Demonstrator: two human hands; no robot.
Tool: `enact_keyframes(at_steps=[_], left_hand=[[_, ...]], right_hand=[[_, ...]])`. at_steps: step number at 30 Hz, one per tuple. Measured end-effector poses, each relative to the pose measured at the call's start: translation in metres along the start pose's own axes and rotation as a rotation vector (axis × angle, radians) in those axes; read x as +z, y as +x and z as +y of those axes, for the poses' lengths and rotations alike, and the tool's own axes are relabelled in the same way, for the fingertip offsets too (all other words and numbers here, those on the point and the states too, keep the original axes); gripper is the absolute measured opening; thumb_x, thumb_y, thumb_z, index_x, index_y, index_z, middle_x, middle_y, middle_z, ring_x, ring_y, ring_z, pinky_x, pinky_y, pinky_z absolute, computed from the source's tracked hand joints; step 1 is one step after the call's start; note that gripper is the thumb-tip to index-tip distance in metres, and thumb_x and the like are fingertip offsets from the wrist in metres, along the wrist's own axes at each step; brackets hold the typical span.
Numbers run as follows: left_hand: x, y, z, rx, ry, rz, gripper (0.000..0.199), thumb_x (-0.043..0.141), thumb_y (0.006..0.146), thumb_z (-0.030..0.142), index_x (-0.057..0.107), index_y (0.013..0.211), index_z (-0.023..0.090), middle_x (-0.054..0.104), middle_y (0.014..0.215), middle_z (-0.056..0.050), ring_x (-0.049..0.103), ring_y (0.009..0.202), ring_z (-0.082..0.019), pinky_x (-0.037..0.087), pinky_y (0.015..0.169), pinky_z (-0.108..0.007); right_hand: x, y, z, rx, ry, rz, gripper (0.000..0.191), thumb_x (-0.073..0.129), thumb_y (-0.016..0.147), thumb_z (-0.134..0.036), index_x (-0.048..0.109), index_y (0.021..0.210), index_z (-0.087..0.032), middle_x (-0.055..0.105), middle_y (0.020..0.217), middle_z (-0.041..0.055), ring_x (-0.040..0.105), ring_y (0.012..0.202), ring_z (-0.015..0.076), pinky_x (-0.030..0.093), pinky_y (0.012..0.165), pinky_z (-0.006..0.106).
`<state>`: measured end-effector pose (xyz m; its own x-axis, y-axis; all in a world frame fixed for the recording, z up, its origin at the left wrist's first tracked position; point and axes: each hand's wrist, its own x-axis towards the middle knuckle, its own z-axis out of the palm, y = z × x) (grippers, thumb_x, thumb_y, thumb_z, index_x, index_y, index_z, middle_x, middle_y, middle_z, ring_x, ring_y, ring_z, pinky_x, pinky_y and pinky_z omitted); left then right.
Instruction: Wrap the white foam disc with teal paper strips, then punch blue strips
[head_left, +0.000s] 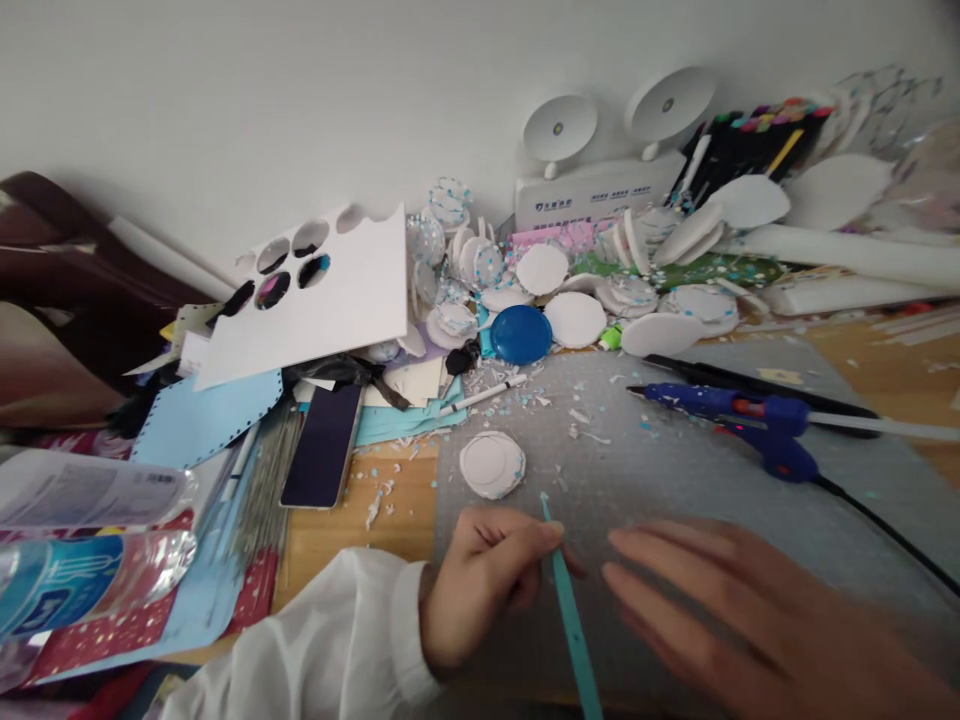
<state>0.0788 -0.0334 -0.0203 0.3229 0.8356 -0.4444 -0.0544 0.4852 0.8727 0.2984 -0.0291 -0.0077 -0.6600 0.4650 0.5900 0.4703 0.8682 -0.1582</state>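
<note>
Left hand (pixel 495 580) is pinching a narrow, flat teal strip (pixel 573 622) over the grey mat (pixel 645 460); right hand (pixel 720 600) is hovering open, seemingly empty. Clear plastic blue-labelled bottle (pixel 90 575) is lying left, contents unclear.

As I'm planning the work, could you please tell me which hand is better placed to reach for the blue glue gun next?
Probably the right hand: though blurred, it looks open and free, and it is nearer the blue glue gun. The left hand is holding the teal strip.
</note>
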Motion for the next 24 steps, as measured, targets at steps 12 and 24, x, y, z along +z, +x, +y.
enact_keyframes(at_steps=[12,24], left_hand=[[0.01,0.011,0.017,0.095,0.072,0.164,0.052,0.056,0.082,0.053,0.045,0.047,0.017,0.031,0.037,0.007,0.024,0.038,-0.005,0.018,0.04,-0.023],[-0.08,0.037,0.028,0.855,1.228,0.015,0.092,0.076,0.068,0.05,0.035,0.143,0.016,0.046,0.141,-0.02,0.043,0.128,-0.035,0.036,0.106,-0.052]], right_hand=[[0.037,0.032,0.023,-0.367,-0.085,0.15,0.025,0.042,0.093,-0.009,0.066,0.088,-0.015,0.074,0.086,0.0112,0.069,0.084,0.0194,0.059,0.075,0.03],[0.059,0.025,0.045,0.722,0.572,0.519,0.013,0.06,0.085,-0.015,0.052,0.083,-0.026,0.064,0.062,-0.0034,0.064,0.048,0.0153,0.055,0.045,0.027]])
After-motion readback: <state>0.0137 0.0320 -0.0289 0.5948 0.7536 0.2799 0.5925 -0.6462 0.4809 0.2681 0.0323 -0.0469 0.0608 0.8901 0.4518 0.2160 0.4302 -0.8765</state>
